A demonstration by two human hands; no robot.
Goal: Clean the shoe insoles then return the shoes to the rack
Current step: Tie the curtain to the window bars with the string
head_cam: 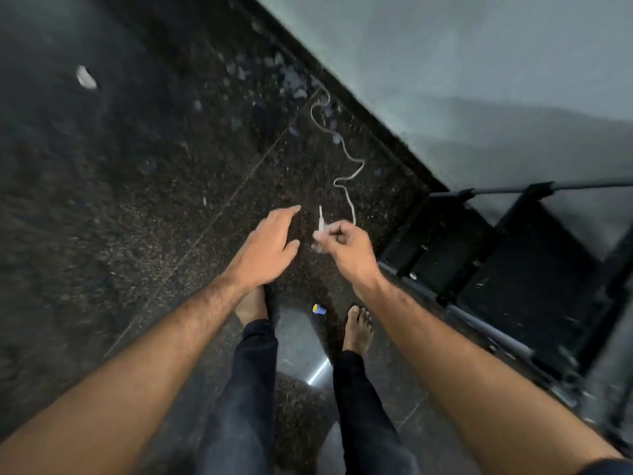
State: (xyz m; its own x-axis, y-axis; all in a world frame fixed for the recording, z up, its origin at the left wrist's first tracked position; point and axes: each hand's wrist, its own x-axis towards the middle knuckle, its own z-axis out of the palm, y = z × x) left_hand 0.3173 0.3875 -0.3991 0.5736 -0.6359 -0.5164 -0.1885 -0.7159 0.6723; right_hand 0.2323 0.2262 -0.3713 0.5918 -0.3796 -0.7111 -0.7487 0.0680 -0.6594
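I stand barefoot on a dark speckled floor. My right hand (347, 248) is closed on a small pale object (320, 231); blur keeps me from telling what it is. A thin white cord (346, 156) snakes across the floor from near that hand toward the wall. My left hand (267, 245) hovers just left of it, empty, fingers spread. A black shoe rack (507, 269) with metal rails stands at the right against the wall. No shoe or insole is in sight.
A small blue and yellow cap-like item (319, 309) lies on the floor between my feet. White scraps (291, 80) litter the floor along the wall base. A pale scrap (85, 77) lies far left. The grey wall (479, 63) runs diagonally at upper right.
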